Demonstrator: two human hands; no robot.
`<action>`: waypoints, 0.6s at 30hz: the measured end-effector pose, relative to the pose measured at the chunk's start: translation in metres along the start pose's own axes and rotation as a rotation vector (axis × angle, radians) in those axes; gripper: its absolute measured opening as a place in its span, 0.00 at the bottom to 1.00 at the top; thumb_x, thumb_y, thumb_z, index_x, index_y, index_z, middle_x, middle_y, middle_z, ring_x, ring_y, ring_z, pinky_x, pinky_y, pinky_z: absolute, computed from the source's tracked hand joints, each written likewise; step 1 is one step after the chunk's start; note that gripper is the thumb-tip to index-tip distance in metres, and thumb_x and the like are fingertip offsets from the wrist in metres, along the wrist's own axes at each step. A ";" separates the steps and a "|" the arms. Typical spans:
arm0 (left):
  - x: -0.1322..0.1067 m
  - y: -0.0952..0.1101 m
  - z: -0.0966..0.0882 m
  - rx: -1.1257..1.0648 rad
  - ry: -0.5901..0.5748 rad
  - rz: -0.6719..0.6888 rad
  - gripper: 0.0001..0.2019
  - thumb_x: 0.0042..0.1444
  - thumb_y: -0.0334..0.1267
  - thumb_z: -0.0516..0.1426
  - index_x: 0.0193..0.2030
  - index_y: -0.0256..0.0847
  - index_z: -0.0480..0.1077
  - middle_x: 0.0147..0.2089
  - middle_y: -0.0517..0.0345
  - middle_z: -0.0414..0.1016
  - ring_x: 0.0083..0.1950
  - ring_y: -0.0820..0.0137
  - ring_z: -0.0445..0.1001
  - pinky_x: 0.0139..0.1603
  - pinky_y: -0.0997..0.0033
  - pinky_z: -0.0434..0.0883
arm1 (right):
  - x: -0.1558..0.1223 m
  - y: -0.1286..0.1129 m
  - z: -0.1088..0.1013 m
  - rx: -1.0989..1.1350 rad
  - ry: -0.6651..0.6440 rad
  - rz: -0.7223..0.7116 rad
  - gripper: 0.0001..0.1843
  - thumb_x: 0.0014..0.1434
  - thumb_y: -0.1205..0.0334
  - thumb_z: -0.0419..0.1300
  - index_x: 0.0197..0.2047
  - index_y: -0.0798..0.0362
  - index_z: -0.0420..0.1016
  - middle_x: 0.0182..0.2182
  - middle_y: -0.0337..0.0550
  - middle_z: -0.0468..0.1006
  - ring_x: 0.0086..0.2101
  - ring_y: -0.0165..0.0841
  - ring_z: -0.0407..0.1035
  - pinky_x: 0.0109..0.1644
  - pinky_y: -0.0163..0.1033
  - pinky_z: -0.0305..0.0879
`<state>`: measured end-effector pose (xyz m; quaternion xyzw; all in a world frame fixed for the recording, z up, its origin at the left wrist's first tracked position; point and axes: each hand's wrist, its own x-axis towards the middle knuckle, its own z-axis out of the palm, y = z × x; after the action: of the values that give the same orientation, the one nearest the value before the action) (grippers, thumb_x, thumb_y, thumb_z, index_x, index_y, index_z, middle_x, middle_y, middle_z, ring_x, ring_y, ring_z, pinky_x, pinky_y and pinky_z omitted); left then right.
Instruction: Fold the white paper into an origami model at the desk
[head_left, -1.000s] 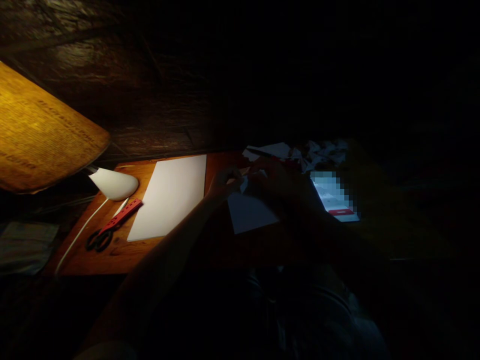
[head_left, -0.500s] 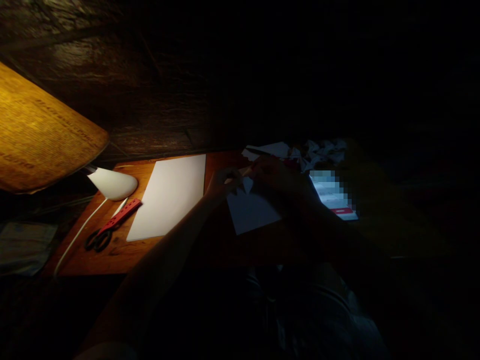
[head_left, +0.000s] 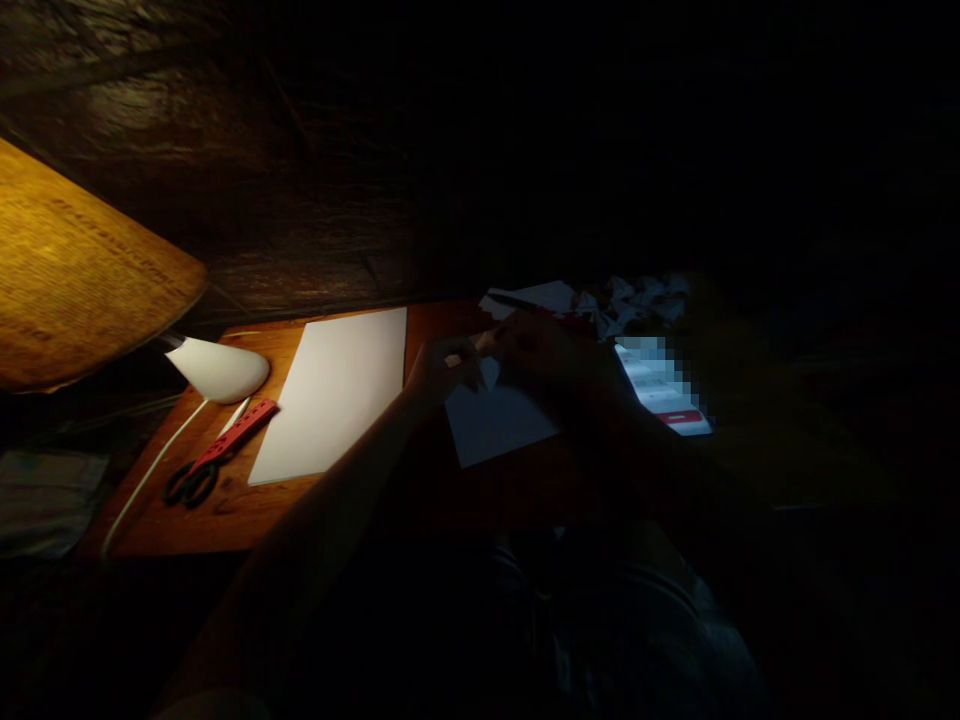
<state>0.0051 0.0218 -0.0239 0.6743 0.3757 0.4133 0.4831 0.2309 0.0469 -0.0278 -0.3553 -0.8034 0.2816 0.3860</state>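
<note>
A white sheet of paper (head_left: pixel 501 428) lies in shadow in front of me on the wooden table. At its far edge my left hand (head_left: pixel 448 366) and my right hand (head_left: pixel 534 345) are close together, with bent fingers closed on the paper. A small pale pointed patch of paper shows between the fingertips. Darkness hides most finger detail and the exact grip. To the left of my left hand lies a larger stack of white paper (head_left: pixel 334 395), lit by the lamp.
A lamp with a yellow shade (head_left: pixel 82 270) and white base (head_left: pixel 221 370) stands left. Black-handled scissors (head_left: pixel 191 482) and a red perforated strip (head_left: pixel 236 435) lie below it. Crumpled paper scraps (head_left: pixel 641 300) are at the back right, near a lit phone (head_left: pixel 660 385).
The whole view has shifted slightly, so things sit a little further left. Both hands stay together at the paper's far edge, with only small finger movement.
</note>
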 end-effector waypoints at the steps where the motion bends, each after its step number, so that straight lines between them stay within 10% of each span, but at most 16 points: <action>1: 0.000 0.001 0.000 0.011 0.010 0.001 0.11 0.57 0.41 0.65 0.28 0.41 0.70 0.21 0.59 0.77 0.21 0.69 0.80 0.23 0.73 0.79 | 0.000 0.001 0.000 0.006 0.001 -0.004 0.05 0.63 0.66 0.63 0.36 0.51 0.80 0.47 0.48 0.84 0.45 0.38 0.78 0.52 0.46 0.74; 18: 0.008 -0.007 -0.005 0.400 0.111 0.306 0.06 0.61 0.36 0.57 0.32 0.42 0.69 0.30 0.61 0.70 0.33 0.71 0.70 0.37 0.70 0.67 | -0.005 -0.030 -0.009 -0.138 -0.083 0.057 0.08 0.62 0.65 0.65 0.45 0.51 0.82 0.49 0.48 0.85 0.47 0.42 0.78 0.53 0.47 0.73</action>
<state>0.0029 0.0323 -0.0278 0.7817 0.3695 0.4354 0.2506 0.2297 0.0274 -0.0034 -0.3918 -0.8257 0.2511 0.3189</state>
